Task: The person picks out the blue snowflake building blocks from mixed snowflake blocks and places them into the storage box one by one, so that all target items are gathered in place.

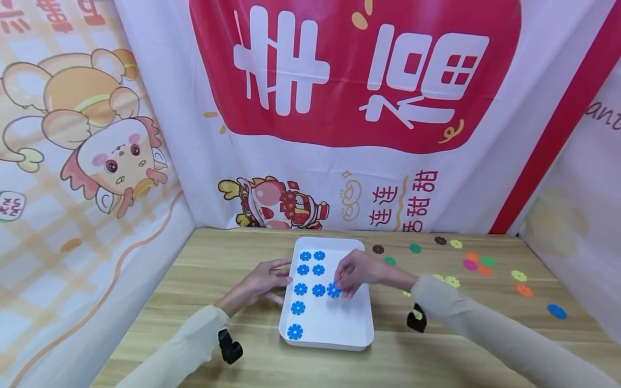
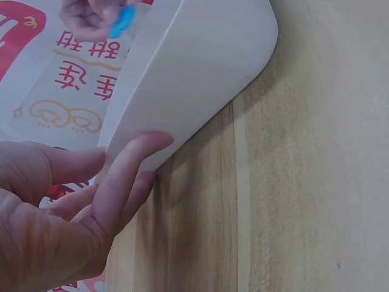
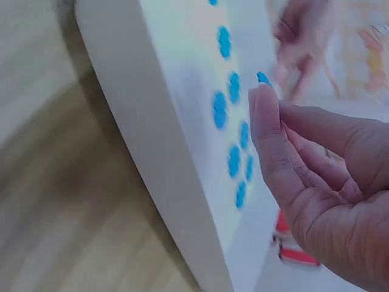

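A white rectangular tray (image 1: 335, 328) holds several blue snowflake discs (image 1: 298, 307), set in rows from its left side. My right hand (image 1: 356, 271) is over the right half of the tray and pinches a blue snowflake disc (image 1: 334, 290) between thumb and finger. In the right wrist view, only the tip of that disc (image 3: 262, 78) shows above the fingertips. At the tray's left edge is my left hand (image 1: 259, 281), its fingers spread. The left wrist view shows those fingers (image 2: 124, 173) touching the tray's rim and outer wall.
Loose snowflake discs in several colours lie right of the tray, including an orange one (image 1: 524, 290) and a brown one (image 1: 440, 240). A blue oval piece (image 1: 557, 311) is farthest right. Printed cloth (image 1: 291, 156) hangs behind the wooden table (image 1: 233, 242).
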The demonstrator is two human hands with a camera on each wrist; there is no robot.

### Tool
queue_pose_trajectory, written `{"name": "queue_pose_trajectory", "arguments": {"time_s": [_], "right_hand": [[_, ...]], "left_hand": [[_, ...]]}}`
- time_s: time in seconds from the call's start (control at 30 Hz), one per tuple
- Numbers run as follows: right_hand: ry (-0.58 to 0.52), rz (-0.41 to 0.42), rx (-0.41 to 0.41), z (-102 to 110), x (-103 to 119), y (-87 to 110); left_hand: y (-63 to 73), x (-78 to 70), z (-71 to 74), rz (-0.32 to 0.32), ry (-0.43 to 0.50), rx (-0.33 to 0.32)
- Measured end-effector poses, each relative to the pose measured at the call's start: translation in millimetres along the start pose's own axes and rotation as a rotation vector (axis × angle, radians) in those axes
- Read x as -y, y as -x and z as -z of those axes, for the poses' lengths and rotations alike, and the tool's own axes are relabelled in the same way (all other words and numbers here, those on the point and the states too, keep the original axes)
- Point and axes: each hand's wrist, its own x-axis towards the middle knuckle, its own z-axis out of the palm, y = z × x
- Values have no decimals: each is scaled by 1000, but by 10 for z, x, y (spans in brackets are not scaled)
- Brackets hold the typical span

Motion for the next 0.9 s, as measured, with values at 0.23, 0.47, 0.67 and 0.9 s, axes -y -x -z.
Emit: {"name": "queue_pose_trajectory", "arguments": {"time_s": [0.23,0.47,0.67,0.9], "right_hand": [[36,-29,41,-403,-11,-180],[134,-37,41,-497,54,-246],[183,-58,48,-501,67,-270],[168,-58,51,-480,24,-260]], "left_hand": [[-36,40,-12,-9,-3,-5],[-13,15,17,-6,0,-11],[3,-7,15,6,-1,-3],[0,-9,-4,13,0,-6]]}}
